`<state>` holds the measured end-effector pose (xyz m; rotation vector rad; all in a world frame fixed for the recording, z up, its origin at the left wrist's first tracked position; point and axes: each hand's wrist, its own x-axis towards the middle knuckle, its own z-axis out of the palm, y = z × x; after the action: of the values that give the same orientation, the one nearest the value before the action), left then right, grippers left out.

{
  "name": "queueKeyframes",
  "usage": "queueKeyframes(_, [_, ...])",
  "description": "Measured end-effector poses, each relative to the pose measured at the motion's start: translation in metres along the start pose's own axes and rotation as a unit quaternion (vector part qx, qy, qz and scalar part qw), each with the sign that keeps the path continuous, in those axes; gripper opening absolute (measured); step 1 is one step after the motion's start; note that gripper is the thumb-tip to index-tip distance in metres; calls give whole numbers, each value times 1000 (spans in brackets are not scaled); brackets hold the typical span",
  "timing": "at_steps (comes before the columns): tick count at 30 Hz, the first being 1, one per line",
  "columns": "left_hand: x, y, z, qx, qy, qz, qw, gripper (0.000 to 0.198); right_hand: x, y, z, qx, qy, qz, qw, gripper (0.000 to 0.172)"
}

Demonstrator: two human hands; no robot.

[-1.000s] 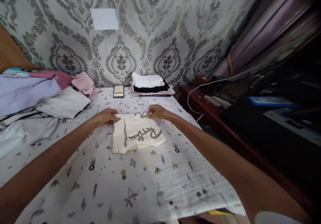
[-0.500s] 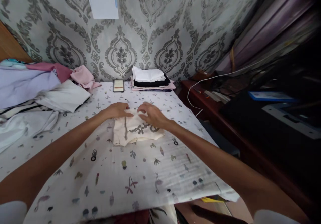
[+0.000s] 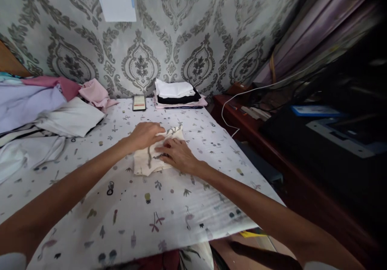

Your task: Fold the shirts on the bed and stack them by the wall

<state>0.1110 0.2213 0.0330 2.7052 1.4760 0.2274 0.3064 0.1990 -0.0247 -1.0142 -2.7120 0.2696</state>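
A cream garment (image 3: 147,162) with dark lettering lies folded small on the patterned bed sheet (image 3: 169,209), about mid-bed. My left hand (image 3: 145,135) rests on its far left part, fingers curled down onto the cloth. My right hand (image 3: 178,155) lies flat on the garment's right side, fingers spread and pointing left, pressing it down. The two hands nearly meet over the cloth, and they hide most of the lettering.
A stack of folded white, black and pink clothes (image 3: 177,93) sits by the wall, with a phone (image 3: 139,102) beside it. Loose clothes (image 3: 45,112) are heaped at the left. A dark wooden desk (image 3: 272,141) with cables and devices runs along the right.
My hands left the garment's far corners and came together on top of it. The garment is folded narrower than before, and my right hand now lies flat on it.
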Motion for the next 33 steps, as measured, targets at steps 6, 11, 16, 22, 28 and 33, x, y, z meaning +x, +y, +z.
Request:
queueKeyframes(6, [-42,39,3,180,21,52,982,28,-18,13,-3,67,28,-22,997,31])
queueKeyframes(11, [-67,42,26,216,71,113,967,40,-42,39,-12,97,53,11,994,30])
queueKeyframes(16, [-87,42,41,194,75,150,966,41,-57,66,-21,78,57,41,994,25])
queueKeyframes(22, [-85,47,19,21,60,32,997,33,-43,49,-40,44,157,151,975,40])
queueKeyframes(28, [-62,44,38,-59,30,-53,996,57,-8,14,-12,65,63,21,996,46])
queueKeyframes(33, [-71,32,67,-106,-40,-75,991,95,-17,23,19,25,-7,79,997,62])
